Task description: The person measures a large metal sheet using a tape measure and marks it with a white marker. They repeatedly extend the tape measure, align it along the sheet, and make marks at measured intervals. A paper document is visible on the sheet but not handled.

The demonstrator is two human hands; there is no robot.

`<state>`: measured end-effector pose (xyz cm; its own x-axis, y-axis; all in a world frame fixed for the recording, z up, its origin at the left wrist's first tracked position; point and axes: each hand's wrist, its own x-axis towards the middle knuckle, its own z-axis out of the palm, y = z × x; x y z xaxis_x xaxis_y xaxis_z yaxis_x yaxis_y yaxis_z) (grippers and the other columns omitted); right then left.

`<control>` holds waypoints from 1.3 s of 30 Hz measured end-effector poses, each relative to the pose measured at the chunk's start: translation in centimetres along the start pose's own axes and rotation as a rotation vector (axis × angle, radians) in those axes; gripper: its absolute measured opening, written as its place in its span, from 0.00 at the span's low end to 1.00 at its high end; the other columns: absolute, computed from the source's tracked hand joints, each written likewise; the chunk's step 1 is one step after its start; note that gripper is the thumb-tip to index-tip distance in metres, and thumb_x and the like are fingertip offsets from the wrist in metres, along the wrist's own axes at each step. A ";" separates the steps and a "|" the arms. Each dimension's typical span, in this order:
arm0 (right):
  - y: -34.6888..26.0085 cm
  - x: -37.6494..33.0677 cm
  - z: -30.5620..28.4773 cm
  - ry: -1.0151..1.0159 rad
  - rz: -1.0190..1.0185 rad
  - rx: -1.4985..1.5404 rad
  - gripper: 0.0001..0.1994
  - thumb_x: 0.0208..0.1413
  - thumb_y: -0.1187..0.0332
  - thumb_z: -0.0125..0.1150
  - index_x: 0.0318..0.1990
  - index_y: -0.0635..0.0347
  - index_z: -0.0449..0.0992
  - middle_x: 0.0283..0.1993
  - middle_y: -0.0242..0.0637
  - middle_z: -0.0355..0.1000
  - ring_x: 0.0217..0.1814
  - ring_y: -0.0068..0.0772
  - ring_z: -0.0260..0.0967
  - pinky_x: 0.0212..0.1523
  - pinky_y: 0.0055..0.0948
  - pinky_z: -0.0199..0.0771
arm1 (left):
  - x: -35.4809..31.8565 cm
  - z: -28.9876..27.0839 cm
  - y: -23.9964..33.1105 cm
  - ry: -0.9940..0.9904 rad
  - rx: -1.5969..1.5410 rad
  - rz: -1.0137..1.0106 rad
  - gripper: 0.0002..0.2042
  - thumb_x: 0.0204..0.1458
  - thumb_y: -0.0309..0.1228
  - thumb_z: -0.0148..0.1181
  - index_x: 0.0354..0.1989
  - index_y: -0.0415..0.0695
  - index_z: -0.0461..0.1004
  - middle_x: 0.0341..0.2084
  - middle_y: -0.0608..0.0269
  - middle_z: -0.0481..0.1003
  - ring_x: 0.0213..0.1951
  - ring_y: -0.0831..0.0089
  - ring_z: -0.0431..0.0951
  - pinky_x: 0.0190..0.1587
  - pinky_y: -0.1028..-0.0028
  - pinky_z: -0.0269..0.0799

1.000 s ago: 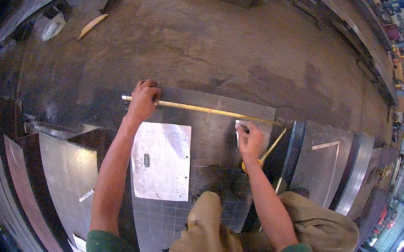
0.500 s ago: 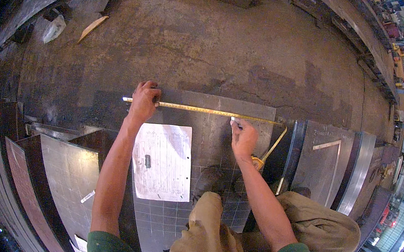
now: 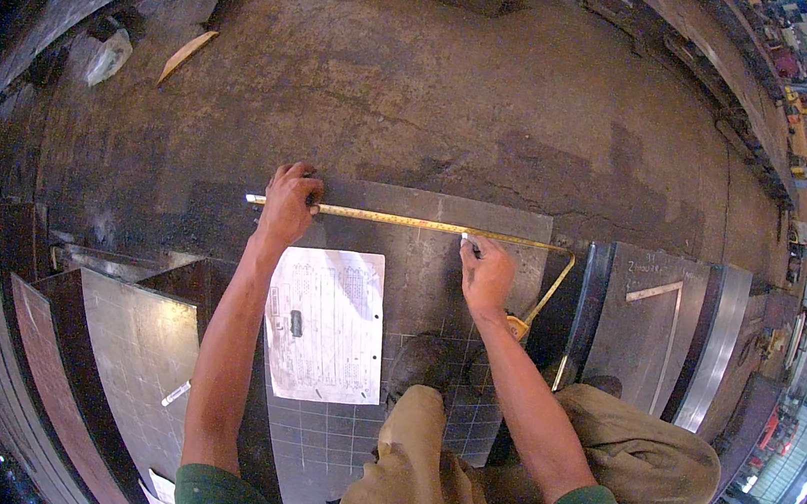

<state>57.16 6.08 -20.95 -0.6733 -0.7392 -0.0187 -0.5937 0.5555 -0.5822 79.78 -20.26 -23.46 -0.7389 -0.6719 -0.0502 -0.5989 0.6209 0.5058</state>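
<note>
A yellow tape measure blade [image 3: 387,218] stretches across the far part of a dark steel plate [image 3: 489,215], then bends down at its right end to its yellow case [image 3: 516,326] beside my right forearm. My left hand [image 3: 289,206] is closed on the blade near its left end, with the tip sticking out past the fingers. Just under the blade, my right hand [image 3: 489,281] pinches a small white piece of chalk [image 3: 467,239] against the plate. Thin grid lines mark the plate's nearer part. A printed drawing sheet [image 3: 330,359] lies on it between my forearms, with a small dark object [image 3: 296,323] on top.
Several steel plates and beams [image 3: 128,319] stand at the left. To the right are another steel plate [image 3: 603,347] with an L-shaped square [image 3: 673,326] and a shiny metal bar [image 3: 714,351]. A wood piece [image 3: 186,56] and a plastic bag [image 3: 108,60] lie on the far floor.
</note>
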 end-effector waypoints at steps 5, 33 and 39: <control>0.0 0.1 -0.1 -0.015 -0.011 0.011 0.09 0.55 0.70 0.61 0.41 0.65 0.78 0.37 0.55 0.75 0.39 0.61 0.72 0.41 0.49 0.71 | -0.1 -0.1 0.3 0.006 -0.023 -0.015 0.09 0.35 0.19 0.68 0.27 0.43 0.77 0.51 0.56 0.74 0.56 0.50 0.68 0.55 0.54 0.67; -0.7 0.7 0.1 -0.142 -0.038 -0.097 0.11 0.53 0.69 0.62 0.40 0.66 0.77 0.42 0.53 0.75 0.46 0.57 0.72 0.49 0.49 0.72 | -0.1 -0.3 0.5 0.011 0.020 -0.016 0.08 0.36 0.19 0.66 0.26 0.45 0.78 0.50 0.57 0.74 0.55 0.50 0.69 0.55 0.54 0.67; -0.6 1.0 0.8 -0.044 -0.069 -0.172 0.07 0.48 0.69 0.63 0.29 0.64 0.76 0.31 0.51 0.73 0.36 0.56 0.72 0.38 0.50 0.71 | 0.1 -0.1 0.4 0.060 0.029 0.038 0.07 0.36 0.20 0.65 0.26 0.44 0.77 0.50 0.55 0.74 0.55 0.48 0.69 0.54 0.54 0.68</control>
<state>57.20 4.73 -21.26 -0.6110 -0.7914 -0.0211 -0.7068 0.5573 -0.4358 79.51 -20.13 -23.22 -0.7421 -0.6700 0.0203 -0.5801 0.6571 0.4813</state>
